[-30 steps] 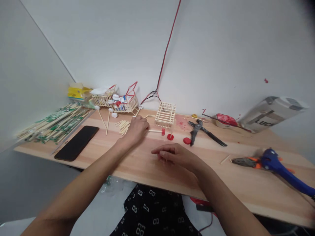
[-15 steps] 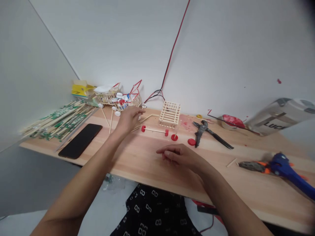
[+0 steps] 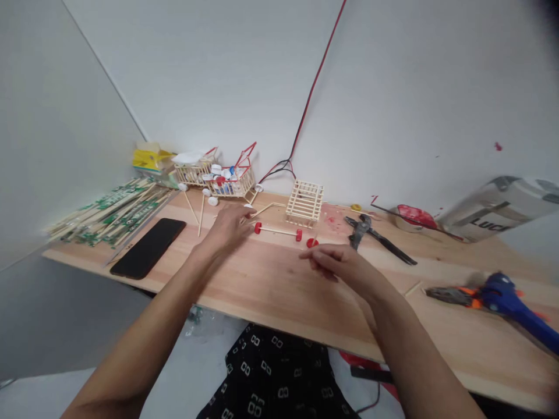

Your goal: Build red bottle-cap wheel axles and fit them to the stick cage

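Note:
My left hand [image 3: 229,227] reaches forward over the wooden table [image 3: 271,279], fingers stretched out loosely, their tips at a small pile of short wooden sticks [image 3: 245,217]. Just right of it lies a stick axle with two red wheels [image 3: 278,231]. My right hand [image 3: 340,265] hovers near the table's middle with its fingers curled in together. What they hold, if anything, is hidden. A red cap [image 3: 311,242] lies just beyond its fingertips. A small stick cage [image 3: 305,202] stands behind the axle.
At the back left stand a stick cart full of bottle caps [image 3: 227,180], a bundle of wrapped chopsticks [image 3: 109,212] and a black phone [image 3: 148,247]. Black pliers [image 3: 362,227], a red-stained bowl [image 3: 410,216], a grey box [image 3: 493,206], orange pliers [image 3: 449,294] and a blue glue gun [image 3: 506,299] lie to the right.
My left hand let go of the red-wheeled axle, rose, then came down at the short sticks. My right hand lifted off the table and moved forward toward the red caps.

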A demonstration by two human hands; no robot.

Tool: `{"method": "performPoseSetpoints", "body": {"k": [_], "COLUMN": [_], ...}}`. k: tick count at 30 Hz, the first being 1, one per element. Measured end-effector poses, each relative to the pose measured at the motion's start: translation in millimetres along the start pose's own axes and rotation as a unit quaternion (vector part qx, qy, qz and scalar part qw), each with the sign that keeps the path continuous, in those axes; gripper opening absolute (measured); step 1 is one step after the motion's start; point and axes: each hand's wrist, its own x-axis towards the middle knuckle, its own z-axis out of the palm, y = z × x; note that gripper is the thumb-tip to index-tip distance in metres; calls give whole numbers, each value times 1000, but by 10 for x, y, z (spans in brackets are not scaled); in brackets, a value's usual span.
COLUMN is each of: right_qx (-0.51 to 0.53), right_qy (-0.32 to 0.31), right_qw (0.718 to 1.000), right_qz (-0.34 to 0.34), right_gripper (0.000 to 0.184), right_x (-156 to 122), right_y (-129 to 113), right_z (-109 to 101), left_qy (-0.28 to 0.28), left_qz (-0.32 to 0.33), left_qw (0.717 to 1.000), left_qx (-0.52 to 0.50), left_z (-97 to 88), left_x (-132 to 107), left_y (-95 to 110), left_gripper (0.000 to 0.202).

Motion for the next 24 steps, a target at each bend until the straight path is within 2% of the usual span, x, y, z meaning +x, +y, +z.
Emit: {"method": "performPoseSetpoints", "body": {"k": [2, 5, 7, 9, 13, 15, 20, 22, 24], "right_qx": [61, 134, 101, -6, -227, -263, -296, -372, -466], "right_qy": [113, 276, 344, 381, 375, 373, 432, 400, 335], "right_qw": [991, 944, 924, 915, 888, 879, 840, 826, 810], "right_qz": [-42, -121, -136, -134, -138, -135, -140, -139, -122], "right_gripper": [33, 35, 36, 35, 31, 31, 34, 30, 27], "right_x": [-9, -2, 11, 26, 53, 56, 9, -24, -53], "right_y": [-25, -23, 1, 35, 95, 102, 106, 137, 186], "right_z": [-131, -289, -327, -312, -239, -247, -440, -524, -569], "left_qy": [45, 94, 82, 59, 8, 1, -12, -27, -33], "left_qz": [-3, -1, 7, 25, 50, 48, 34, 32, 33], "left_qw": [999, 995, 994, 994, 992, 991, 986, 985, 985], "left_qx": [-18, -43, -67, -86, -115, -128, -160, -168, -167], "left_z": [-11, 23, 91, 182, 360, 418, 489, 525, 581], "left_x": [-22, -72, -102, -117, -91, -58, -7, -31, -79], "left_y": [77, 272, 439, 604, 832, 891, 1003, 1050, 1089], "left_gripper": [28, 16, 14, 13, 12, 13, 15, 14, 15]}}
